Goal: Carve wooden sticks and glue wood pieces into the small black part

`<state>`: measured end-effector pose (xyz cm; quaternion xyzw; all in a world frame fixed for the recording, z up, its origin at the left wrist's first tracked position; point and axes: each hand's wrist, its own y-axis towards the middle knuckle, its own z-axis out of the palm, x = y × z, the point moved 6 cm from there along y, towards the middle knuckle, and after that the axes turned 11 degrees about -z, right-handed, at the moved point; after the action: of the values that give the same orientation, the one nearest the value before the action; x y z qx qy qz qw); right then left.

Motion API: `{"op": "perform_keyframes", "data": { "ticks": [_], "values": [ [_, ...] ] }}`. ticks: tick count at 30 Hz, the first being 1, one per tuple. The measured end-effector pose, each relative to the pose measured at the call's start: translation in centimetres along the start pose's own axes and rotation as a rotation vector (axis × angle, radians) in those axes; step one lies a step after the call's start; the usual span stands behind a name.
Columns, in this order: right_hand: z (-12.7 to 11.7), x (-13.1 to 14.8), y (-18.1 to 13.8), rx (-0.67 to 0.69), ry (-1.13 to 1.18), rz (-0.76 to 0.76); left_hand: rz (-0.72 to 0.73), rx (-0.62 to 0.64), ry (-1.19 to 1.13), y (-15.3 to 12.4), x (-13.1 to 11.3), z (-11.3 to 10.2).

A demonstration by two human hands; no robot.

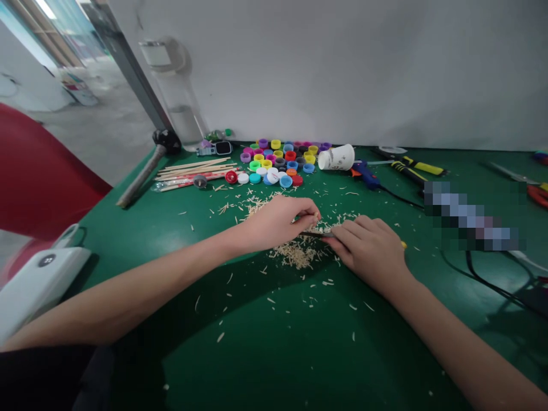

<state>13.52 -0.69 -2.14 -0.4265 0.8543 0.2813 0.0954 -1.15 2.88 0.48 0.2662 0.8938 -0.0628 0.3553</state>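
My right hand (370,251) is closed around a knife whose narrow dark blade (315,234) points left; a bit of yellow shows at the hand's far side. Just above that blade, my left hand (285,222) has thumb and fingers pinched together. Something small and pale shows at its fingertips, too small to make out. A loose pile of pale wood shavings (299,255) lies on the green table (274,354) beneath both hands, with stray slivers scattered around it.
Colourful bottle caps (280,161) stand in rows at the back, beside a tipped paper cup (337,157). Wooden chopsticks (194,171) and a hammer-like tool (145,171) lie left. A glue gun (365,174), scissors (537,191) and cables are right; a white device (43,279) sits at the left edge.
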Motion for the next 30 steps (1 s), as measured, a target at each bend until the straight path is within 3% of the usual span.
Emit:
{"op": "perform_keyframes", "data": {
  "ticks": [4,11,18,24,30],
  "values": [
    [0.9,0.1,0.2,0.099,0.051,-0.039,0.002,0.005,0.010,-0.1,-0.1,0.2],
    [-0.2,0.1,-0.1,-0.044,-0.013,0.013,-0.025,0.000,-0.004,-0.1,0.2,0.1],
    [1.0,0.1,0.4,0.104,0.079,-0.052,-0.012,-0.023,0.005,-0.1,-0.1,0.0],
    [-0.1,0.1,0.0,-0.034,-0.012,-0.001,-0.029,-0.022,-0.005,-0.2,-0.1,0.0],
    [0.8,0.3,0.5,0.066,0.032,-0.064,-0.043,-0.025,-0.035,-0.2,-0.1,-0.1]
  ]
}}
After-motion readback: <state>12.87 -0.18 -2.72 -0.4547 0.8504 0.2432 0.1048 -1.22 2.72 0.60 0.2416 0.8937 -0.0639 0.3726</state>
